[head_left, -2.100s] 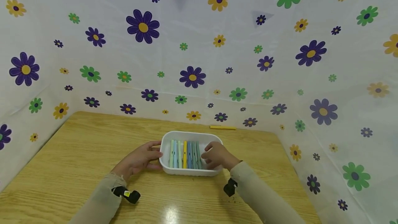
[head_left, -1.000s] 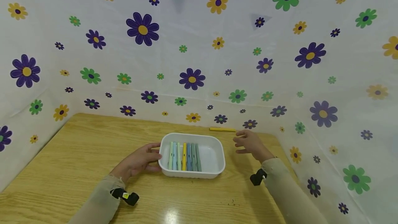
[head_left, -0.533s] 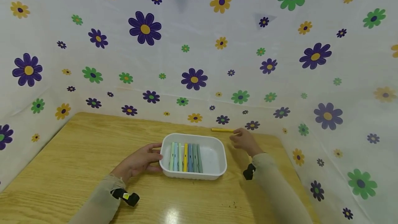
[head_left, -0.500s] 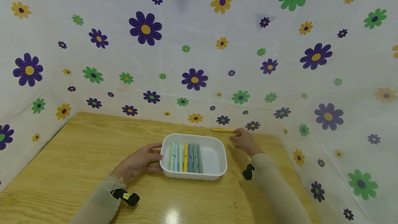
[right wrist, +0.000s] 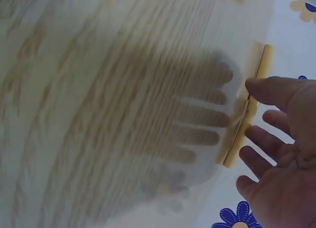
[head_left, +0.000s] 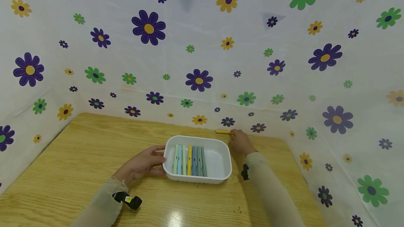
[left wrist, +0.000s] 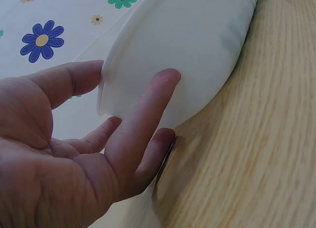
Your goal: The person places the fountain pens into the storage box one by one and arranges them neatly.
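Note:
My left hand [head_left: 142, 160] rests against the left end of a white tray [head_left: 224, 178], fingers mostly extended. In the left wrist view, one fingertip meets the tray's rim and another lies on its outer wall. At the table's back edge, my right hand [head_left: 241, 142] is at the right end of a yellow pen [head_left: 223, 132]. The right wrist view shows the thumb over the pen [right wrist: 261, 60], with the other fingers along its far side. Inside the tray, several slim pens stand side by side: pale green, light blue, one yellow pen [head_left: 189, 160], blue and grey-green.
The wooden table [head_left: 104, 143] is backed on three sides by white flower-print cloth [head_left: 176, 59]. A few dark specks [head_left: 238, 210] lie near the table's front right. Black cameras sit on both wrists, the left one [head_left: 129, 199] beside the tray's front left.
My right hand has left the tray's right side, swung out right and gone back to the yellow pen, where thumb and fingers close on it. The left hand has stayed at the tray.

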Available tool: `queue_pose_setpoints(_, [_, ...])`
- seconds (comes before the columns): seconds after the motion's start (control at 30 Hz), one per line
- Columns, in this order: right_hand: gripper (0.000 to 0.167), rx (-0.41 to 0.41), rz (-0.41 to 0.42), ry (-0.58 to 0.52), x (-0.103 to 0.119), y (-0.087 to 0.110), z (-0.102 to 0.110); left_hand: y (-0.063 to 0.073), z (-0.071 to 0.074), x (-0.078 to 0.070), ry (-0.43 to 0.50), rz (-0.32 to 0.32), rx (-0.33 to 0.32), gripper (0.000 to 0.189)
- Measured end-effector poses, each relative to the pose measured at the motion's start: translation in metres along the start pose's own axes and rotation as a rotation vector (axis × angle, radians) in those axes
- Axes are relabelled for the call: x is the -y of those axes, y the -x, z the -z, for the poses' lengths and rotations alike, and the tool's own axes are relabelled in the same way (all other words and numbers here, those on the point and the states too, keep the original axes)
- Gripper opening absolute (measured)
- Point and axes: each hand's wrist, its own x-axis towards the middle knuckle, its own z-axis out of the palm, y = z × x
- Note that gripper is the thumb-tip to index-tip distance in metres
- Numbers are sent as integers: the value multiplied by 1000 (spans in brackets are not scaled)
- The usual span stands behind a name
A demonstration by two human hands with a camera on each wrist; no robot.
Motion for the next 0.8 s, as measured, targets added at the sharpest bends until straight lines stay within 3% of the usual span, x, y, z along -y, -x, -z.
queue_pose_setpoints(0.17, [47,-35,39,85,6,4,4,0,0,-2,-2,-1,-4,74])
queue_pose_setpoints(0.37, [42,18,39,113,7,6,1,0,0,-3,-10,5,-3,74])
queue_pose_setpoints(0.57, [22,1,40,156,3,11,1,0,0,-1,-10,10,-10,74])
queue_pose_setpoints(0.8, [16,33,57,177,-3,26,9,0,0,0,-6,14,-21,73])
